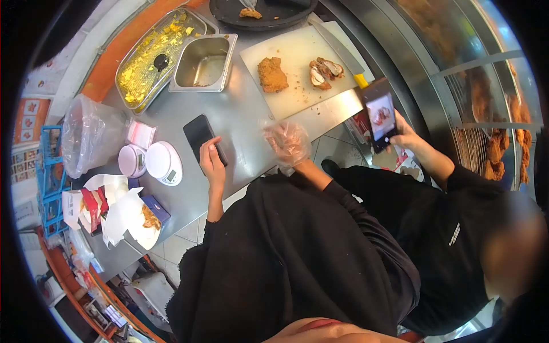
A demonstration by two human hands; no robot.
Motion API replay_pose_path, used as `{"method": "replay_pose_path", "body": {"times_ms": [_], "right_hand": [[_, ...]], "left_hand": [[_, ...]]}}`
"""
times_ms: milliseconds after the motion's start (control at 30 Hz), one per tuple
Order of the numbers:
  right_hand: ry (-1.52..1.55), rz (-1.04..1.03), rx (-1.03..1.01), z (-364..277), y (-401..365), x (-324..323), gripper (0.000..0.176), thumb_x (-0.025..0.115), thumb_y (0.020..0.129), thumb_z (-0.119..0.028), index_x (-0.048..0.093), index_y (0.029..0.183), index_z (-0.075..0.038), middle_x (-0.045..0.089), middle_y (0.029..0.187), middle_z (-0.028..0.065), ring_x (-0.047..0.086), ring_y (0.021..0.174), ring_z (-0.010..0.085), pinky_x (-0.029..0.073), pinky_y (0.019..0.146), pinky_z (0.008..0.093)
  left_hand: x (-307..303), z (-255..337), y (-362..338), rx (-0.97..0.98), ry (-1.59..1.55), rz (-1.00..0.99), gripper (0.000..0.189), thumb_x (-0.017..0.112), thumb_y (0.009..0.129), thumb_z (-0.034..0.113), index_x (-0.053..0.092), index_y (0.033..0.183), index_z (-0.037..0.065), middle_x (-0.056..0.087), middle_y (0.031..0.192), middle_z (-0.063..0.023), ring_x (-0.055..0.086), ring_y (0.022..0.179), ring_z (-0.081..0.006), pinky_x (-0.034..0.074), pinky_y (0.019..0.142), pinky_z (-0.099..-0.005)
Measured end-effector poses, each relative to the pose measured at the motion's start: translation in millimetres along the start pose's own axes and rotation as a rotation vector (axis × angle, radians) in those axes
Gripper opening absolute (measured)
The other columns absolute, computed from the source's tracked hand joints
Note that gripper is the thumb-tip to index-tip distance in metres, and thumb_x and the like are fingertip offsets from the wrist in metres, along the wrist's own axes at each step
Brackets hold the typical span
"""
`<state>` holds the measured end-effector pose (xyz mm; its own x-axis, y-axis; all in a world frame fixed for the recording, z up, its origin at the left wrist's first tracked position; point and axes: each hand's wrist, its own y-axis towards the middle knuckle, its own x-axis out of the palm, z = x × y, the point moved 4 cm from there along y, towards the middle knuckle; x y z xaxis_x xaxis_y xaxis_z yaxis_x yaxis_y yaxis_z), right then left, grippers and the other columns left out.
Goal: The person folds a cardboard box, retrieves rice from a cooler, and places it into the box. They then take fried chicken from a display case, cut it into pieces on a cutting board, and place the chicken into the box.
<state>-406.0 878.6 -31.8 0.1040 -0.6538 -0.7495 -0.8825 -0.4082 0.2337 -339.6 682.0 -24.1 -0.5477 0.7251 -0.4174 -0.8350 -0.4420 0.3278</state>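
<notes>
My left hand (213, 164) grips the lower right edge of a dark smartphone (200, 135) at the steel table, thumb and fingers curled at its side. A clear plastic glove covers my right hand (287, 144), which hovers by the table's front edge with fingers curled in and nothing visible in them. Just beyond it is a white cutting board (286, 103). On the board lie a whole breaded chicken piece (273, 75) and a cut-open one (325, 73) showing white meat. A knife (337, 48) with a yellow handle rests along the board's far right side.
To the right, a person's hand (409, 134) holds up another phone (380, 116) towards the board. Steel pans (203, 63), one with yellow bits, stand behind. Left are two kitchen scales (164, 163), a plastic-lined bin (91, 134) and food boxes (146, 220). A black tray (269, 22) sits at the back.
</notes>
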Motion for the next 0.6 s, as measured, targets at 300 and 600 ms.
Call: {"method": "replay_pose_path", "body": {"times_ms": [300, 600], "right_hand": [[-0.592, -0.441, 0.546, 97, 126, -100, 0.059, 0.061, 0.063, -0.044, 0.045, 0.115, -0.021, 0.051, 0.107, 0.0149, 0.046, 0.104, 0.0296, 0.037, 0.087, 0.0438], [0.148, -0.051, 0.079, 137, 180, -95, 0.049, 0.059, 0.063, -0.037, 0.051, 0.107, -0.016, 0.056, 0.094, 0.0154, 0.055, 0.088, 0.0285, 0.043, 0.078, 0.0370]], "left_hand": [[22, 13, 16, 0.001, 0.050, 0.044, 0.028, 0.034, 0.087, 0.017, 0.057, 0.088, 0.000, 0.057, 0.086, -0.0100, 0.052, 0.084, -0.0219, 0.039, 0.074, -0.0305], [67, 22, 42, -0.079, 0.079, 0.068, 0.027, 0.035, 0.087, 0.015, 0.056, 0.089, 0.000, 0.057, 0.088, -0.0101, 0.052, 0.084, -0.0212, 0.038, 0.076, -0.0303]]}}
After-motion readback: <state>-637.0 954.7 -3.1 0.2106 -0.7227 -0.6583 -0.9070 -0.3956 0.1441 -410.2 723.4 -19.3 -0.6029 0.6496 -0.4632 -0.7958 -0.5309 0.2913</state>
